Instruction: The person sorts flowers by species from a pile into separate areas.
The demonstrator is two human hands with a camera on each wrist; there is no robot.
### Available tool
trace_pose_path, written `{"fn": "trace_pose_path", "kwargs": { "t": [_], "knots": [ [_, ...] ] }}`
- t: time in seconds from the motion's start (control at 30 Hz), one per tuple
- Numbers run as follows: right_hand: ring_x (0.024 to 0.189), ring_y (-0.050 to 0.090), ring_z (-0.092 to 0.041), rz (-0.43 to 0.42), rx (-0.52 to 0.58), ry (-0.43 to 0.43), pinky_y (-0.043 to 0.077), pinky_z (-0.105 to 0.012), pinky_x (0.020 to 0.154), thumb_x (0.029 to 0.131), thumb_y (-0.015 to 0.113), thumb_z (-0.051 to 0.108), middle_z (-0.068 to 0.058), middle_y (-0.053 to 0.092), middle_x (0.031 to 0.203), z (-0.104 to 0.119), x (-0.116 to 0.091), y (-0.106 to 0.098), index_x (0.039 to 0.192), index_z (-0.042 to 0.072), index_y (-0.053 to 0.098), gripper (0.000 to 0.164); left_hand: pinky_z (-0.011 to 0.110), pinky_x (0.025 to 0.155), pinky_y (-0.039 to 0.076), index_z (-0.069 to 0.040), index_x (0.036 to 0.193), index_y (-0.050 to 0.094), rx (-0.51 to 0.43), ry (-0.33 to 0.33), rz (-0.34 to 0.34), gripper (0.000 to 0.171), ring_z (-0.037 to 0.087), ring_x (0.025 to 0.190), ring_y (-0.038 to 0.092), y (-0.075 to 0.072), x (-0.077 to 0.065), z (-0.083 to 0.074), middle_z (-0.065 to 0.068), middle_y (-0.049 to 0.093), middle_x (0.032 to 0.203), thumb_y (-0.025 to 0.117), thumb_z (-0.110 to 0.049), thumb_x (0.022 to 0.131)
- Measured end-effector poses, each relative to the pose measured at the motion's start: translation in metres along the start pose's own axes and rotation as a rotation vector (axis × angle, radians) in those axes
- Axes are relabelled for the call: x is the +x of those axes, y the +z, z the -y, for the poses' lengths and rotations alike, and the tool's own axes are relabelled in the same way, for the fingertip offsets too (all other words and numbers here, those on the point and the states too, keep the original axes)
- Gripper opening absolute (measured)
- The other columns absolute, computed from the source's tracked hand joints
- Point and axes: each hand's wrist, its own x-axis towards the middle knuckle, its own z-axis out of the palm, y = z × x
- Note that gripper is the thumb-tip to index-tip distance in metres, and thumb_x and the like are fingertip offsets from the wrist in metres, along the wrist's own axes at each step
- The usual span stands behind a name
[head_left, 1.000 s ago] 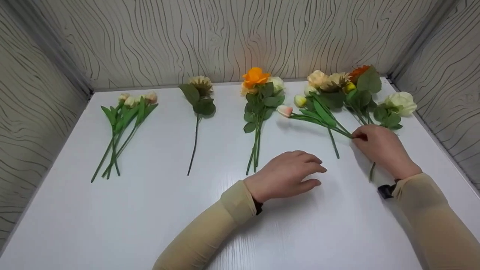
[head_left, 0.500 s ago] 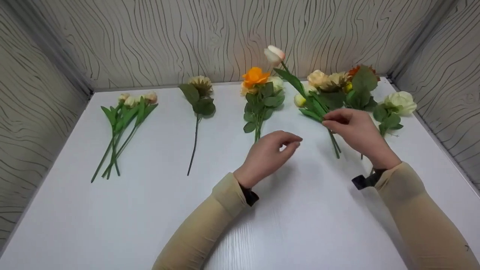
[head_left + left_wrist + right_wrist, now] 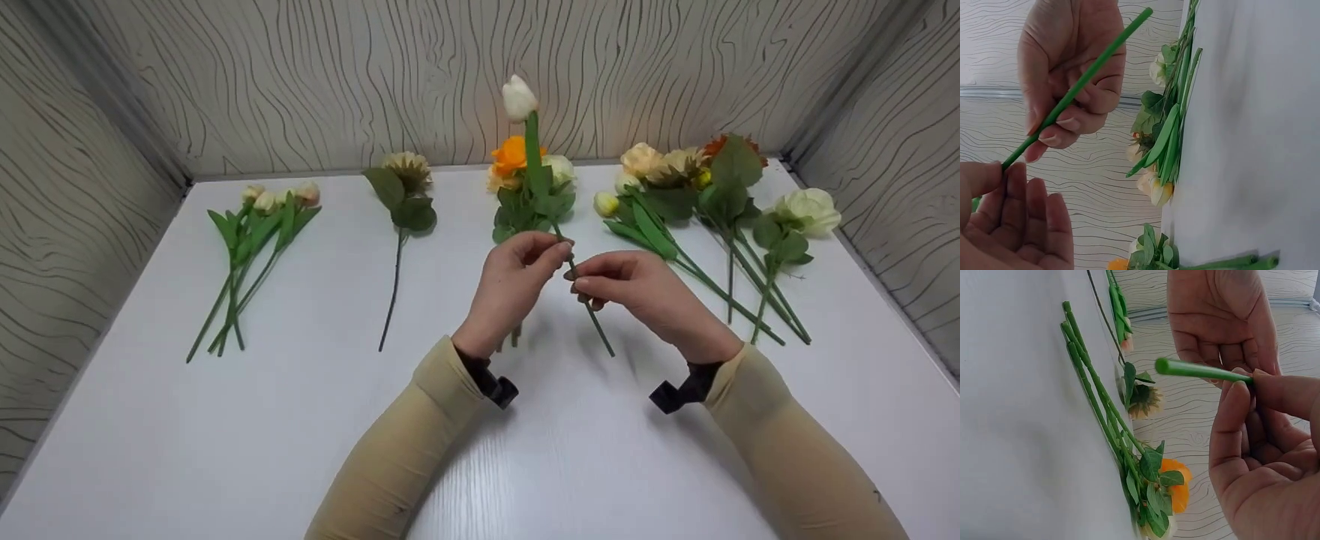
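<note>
A white tulip (image 3: 519,98) with a green leaf and stem is held up over the middle of the table, in front of the roses. My left hand (image 3: 511,281) pinches its stem between thumb and fingers. Just below, my right hand (image 3: 645,294) pinches the same stem, whose cut end sticks out beneath. In the left wrist view the green stem (image 3: 1081,84) slants across both hands. The right wrist view shows the stem's end (image 3: 1165,367) pointing toward the camera. Behind my left hand, an orange rose (image 3: 510,155) lies in a small bunch, its stems partly covered.
On the white table (image 3: 262,450), a bunch of tulips (image 3: 262,225) lies at left. A single cream flower (image 3: 406,172) is beside it. At right lie a yellow tulip (image 3: 606,203), mixed blooms and a white rose (image 3: 808,211). Patterned walls (image 3: 337,82) enclose the table.
My right hand has lifted the tulip from the right-hand pile and carried it left, turning it upright. My left hand has moved up and now pinches the stem as well.
</note>
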Motion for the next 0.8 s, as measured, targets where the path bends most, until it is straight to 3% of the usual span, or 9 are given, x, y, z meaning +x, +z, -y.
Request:
{"fn": "trace_pose_path", "kwargs": {
  "t": [0.17,0.3,0.5,0.8],
  "knots": [
    [0.086,0.066,-0.026,0.049,-0.019,0.013,0.057,-0.034,0.079,0.094,0.077,0.024,-0.015,0.072,0.104,-0.004,0.0,0.004,0.118,0.002,0.072,0.032,0.036,0.084,0.055,-0.022,0.106,0.074,-0.043,-0.007,-0.009,0.013,0.021,0.093,0.064,-0.002,0.001,-0.001,-0.001,0.071,0.099,0.07,-0.033,0.099],
    [0.085,0.069,-0.028,0.104,-0.068,0.035,0.059,-0.037,0.079,0.092,0.079,0.025,-0.015,0.073,0.101,-0.005,0.001,0.009,0.114,0.004,0.073,0.031,0.036,0.085,0.058,-0.016,0.108,0.073,-0.134,0.013,-0.038,0.015,0.024,0.093,0.067,-0.006,0.002,-0.003,0.003,0.07,0.1,0.07,-0.028,0.1],
    [0.082,0.069,-0.025,0.106,-0.09,0.04,0.059,-0.036,0.08,0.092,0.08,0.024,-0.015,0.073,0.097,-0.004,0.001,0.012,0.112,0.001,0.072,0.031,0.035,0.084,0.06,-0.01,0.113,0.073,-0.254,0.011,-0.031,0.02,0.026,0.091,0.07,-0.006,0.002,-0.002,0.009,0.07,0.103,0.074,-0.023,0.097],
    [0.083,0.068,-0.026,0.111,-0.116,0.042,0.058,-0.038,0.081,0.093,0.079,0.026,-0.015,0.073,0.098,-0.003,0.001,0.014,0.112,0.005,0.073,0.029,0.036,0.084,0.06,-0.007,0.114,0.07,-0.269,0.004,0.0,0.021,0.027,0.092,0.068,-0.011,0.003,-0.003,0.01,0.069,0.106,0.074,-0.018,0.097]
  ]
}}
